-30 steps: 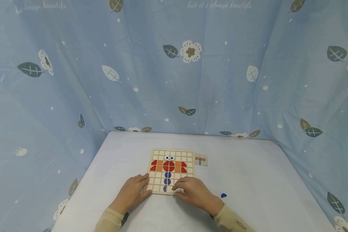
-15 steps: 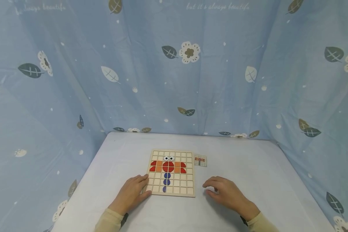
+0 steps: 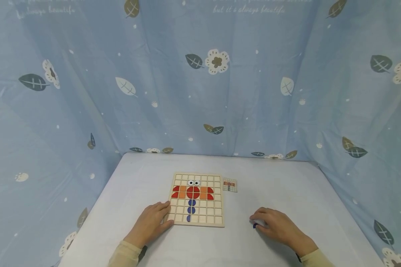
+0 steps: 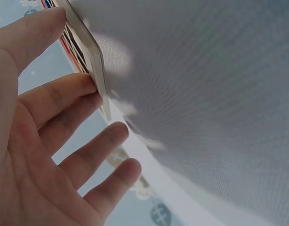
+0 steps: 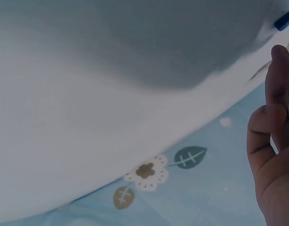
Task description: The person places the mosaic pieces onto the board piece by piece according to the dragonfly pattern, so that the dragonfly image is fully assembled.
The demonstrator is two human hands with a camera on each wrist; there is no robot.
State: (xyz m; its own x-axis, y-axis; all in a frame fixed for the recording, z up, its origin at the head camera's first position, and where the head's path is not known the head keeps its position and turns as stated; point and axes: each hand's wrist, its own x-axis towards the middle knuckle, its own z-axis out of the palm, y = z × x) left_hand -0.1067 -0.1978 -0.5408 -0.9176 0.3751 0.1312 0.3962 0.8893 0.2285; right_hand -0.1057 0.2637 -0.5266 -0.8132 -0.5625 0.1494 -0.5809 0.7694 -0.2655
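Note:
A wooden grid board lies on the table with a pattern of coloured tiles: two eye tiles, a red circle, orange squares, red pieces at both sides, and a column of blue half-circles. My left hand rests at the board's near left corner, fingers along its side and thumb at the front edge. To the right of the board, my right hand pinches a loose blue half-circle tile at its fingertips, low over the table; the fingers hide much of the tile.
Against the board's right side lies a small pattern card showing a similar figure. A white cloth covers the table. Blue curtains with leaves and flowers surround it at the back and sides.
My right hand has moved right from the board's lower edge to the loose blue half-circle and taken hold of it. The left hand has stayed at the board's corner.

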